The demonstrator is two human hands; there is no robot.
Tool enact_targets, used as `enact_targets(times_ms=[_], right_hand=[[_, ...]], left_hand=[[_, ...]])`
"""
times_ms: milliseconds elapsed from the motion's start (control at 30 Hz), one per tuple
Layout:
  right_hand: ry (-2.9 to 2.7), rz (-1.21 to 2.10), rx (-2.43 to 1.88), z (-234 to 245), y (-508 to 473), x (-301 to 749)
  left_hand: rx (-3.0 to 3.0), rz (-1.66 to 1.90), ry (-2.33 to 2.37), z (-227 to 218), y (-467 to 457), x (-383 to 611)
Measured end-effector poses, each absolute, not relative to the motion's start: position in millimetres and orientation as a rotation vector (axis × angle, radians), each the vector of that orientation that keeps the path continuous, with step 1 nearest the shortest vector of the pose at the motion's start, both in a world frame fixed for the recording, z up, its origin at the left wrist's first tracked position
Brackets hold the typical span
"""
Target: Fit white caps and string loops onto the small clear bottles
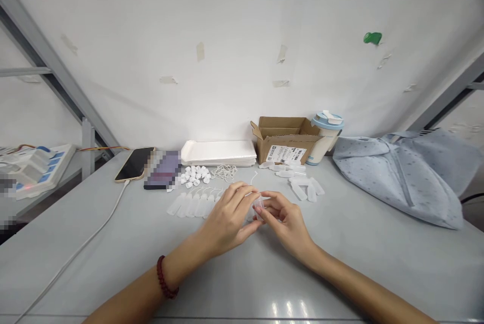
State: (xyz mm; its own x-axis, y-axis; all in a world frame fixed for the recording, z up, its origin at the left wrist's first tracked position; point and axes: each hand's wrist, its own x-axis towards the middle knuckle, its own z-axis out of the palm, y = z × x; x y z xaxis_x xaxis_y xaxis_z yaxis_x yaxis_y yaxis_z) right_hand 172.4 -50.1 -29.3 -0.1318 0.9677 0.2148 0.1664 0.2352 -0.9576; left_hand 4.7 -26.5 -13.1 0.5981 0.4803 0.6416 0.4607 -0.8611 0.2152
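Observation:
Between my two hands, above the middle of the table, is a small translucent plastic bottle [258, 204]. My right hand [289, 223] pinches it between thumb and fingers. Closed around its left side and top is my left hand [229, 218], which partly hides it. A thin curved white tube [254, 177] shows just beyond my fingertips; whether it joins the bottle I cannot tell. Left of my left hand lies a row of similar bottles [192, 205] with thin white tubes at their tops. Behind them are a pile of small white caps [195, 175] and loose thin white tubes [224, 172].
More translucent bottles [306, 187] lie at right. Along the wall stand a stack of white envelopes [221, 152], an open cardboard box [289, 145] and a lidded cup [325, 137]. A blue-grey cloth [397, 177] is at right; a phone [135, 164] with its cable [86, 243] at left.

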Motion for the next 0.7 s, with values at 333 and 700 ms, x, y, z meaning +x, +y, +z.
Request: enact_targets(times_ms=[333,700], right_hand=[[-1.473,1.077,-1.098,-31.0,-49.6,172.0],[-1.49,1.055,-1.128,-31.0,-46.7,173.6]], left_hand=[[2.803,1.143,0.81,-14.6,-25.5,4.2],[2.788,1.194,0.803,-16.6,-23.7,4.4]])
